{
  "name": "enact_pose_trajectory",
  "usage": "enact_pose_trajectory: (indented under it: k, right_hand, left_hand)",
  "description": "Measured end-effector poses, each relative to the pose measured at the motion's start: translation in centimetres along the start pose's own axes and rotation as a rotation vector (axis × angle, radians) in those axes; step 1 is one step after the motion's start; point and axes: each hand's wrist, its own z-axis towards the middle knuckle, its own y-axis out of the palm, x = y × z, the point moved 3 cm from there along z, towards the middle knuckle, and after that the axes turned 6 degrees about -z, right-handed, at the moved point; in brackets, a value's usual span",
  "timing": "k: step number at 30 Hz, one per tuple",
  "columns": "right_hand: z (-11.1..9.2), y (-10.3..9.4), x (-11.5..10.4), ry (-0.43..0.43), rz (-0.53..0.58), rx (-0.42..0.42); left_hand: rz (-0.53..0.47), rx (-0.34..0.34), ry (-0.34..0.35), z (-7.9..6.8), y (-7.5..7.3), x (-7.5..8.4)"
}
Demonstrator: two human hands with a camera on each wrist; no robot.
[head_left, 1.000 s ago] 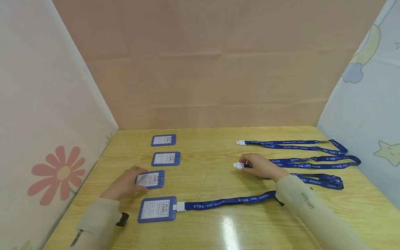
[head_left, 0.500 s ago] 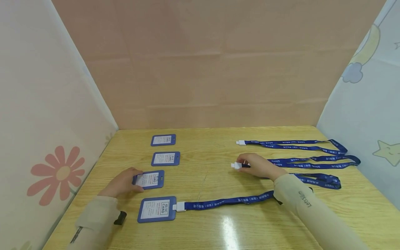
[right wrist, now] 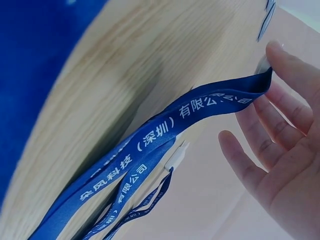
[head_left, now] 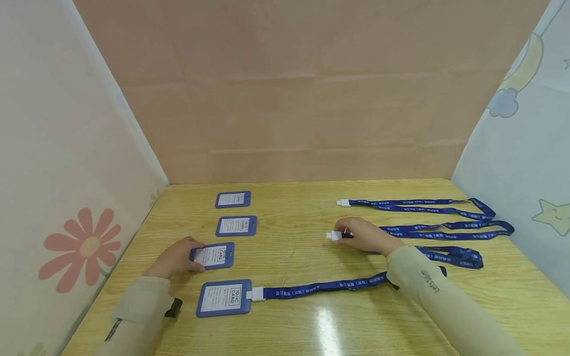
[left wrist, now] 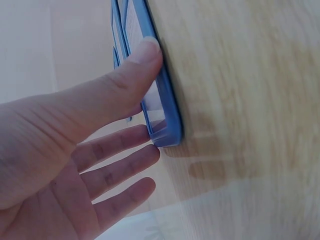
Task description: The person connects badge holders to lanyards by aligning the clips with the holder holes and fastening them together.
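A blue badge (head_left: 218,256) lies in the pinch of the person's left hand (head_left: 178,257), gripped at its outer end, seemingly so the slotted end stays bare toward the right hand (head_left: 367,235). That hand, well apart, pinches a white clip (head_left: 334,236) whose tip points toward the left hand, probably held from behind to keep the tip free. A blue strap (right wrist: 155,132) trails from it. Beyond the left hand lie two badges (head_left: 236,226), apparently spaced for lifting singly; just nearer lies a joined badge (head_left: 224,299), strap attached. The right sleeve (head_left: 423,282) covers part of that strap. Fingers hide most of the held clip in the right wrist view, and whether the left hand's badge is clear of the table (head_left: 289,247) cannot be told
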Motion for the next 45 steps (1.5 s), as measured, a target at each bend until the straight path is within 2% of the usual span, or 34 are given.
enact_pose_trajectory:
  k: [22,45]
  right_hand:
    - [1.0,0.5,-1.0,-0.012,0.004,-0.007]
    - [1.6,0.6,-2.5,-0.016,-0.009,-0.032]
  left_hand:
    - [-0.036,-0.008,-0.031,0.2,0.2,0.2]
    - [-0.031,-0.006,-0.018,0.1,0.4,0.5]
